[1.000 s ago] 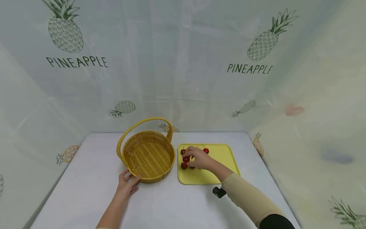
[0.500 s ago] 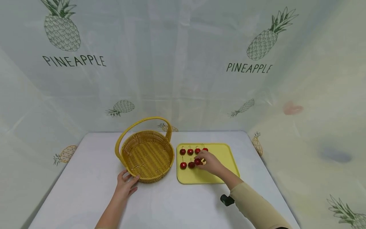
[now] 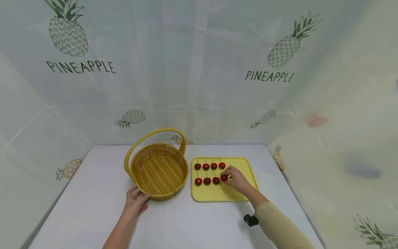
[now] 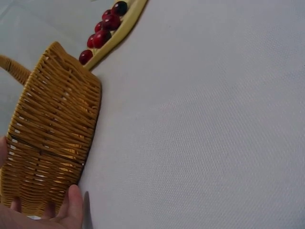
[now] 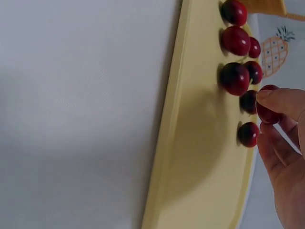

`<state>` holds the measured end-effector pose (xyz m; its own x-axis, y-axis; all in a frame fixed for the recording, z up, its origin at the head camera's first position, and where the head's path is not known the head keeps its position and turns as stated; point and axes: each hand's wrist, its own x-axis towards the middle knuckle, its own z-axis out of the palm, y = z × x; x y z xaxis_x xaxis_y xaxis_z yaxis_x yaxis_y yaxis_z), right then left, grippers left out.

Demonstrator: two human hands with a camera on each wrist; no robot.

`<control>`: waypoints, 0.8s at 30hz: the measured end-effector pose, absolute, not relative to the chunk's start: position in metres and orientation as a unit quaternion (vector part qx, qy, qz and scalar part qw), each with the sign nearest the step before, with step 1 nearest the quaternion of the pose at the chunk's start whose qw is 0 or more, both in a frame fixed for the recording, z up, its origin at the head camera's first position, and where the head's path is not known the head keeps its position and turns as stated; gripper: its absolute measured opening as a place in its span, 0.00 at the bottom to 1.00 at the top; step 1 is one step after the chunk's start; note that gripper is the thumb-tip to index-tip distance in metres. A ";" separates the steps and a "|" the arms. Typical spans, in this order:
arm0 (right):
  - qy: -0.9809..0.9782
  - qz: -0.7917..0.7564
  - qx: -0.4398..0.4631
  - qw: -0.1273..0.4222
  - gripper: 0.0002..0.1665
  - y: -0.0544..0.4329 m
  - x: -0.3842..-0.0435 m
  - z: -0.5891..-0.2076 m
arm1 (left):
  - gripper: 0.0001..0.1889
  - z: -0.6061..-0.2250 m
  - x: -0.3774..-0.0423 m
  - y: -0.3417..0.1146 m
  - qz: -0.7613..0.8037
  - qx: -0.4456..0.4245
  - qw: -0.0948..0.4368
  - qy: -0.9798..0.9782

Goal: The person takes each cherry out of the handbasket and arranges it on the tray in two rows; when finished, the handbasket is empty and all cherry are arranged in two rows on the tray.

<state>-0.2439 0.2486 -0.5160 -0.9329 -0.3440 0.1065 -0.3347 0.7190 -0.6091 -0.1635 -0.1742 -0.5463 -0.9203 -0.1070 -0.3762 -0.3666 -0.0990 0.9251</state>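
My right hand [image 3: 237, 180] pinches a dark red cherry [image 5: 268, 113] between thumb and fingers, close over the yellow tray [image 3: 239, 195]. That cherry lines up with the right end of the front row, beside another cherry [image 3: 216, 180]. A back row of several cherries [image 3: 206, 166], stems pointing up, lies behind it. My left hand [image 3: 134, 204] holds the near-left side of a woven basket [image 3: 160, 197], which stands left of the tray. In the left wrist view, fingers [image 4: 72, 205] lie against the basket's lower wicker side.
The basket's tall arched handle [image 3: 155, 131] rises over its back left part. A white cloth [image 3: 174, 224] covers the table. Behind stands a pale curtain [image 3: 174, 69] printed with pineapples. A black wrist device [image 3: 251, 220] hangs under the right sleeve.
My right hand has moved right along the tray with a cherry, from the left part to the right end of the front row. A cherry now lies third in that row. The left hand stays at the basket.
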 end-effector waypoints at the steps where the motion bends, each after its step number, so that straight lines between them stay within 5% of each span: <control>1: 0.928 -0.328 -0.176 0.008 0.19 0.250 -0.244 -0.518 | 0.49 -0.546 -0.163 -0.174 0.718 -0.180 0.091 0.666; 24: 0.934 -0.346 -0.079 0.043 0.20 0.256 -0.256 -0.543 | 0.48 -0.546 -0.162 -0.173 0.720 -0.182 0.086 0.664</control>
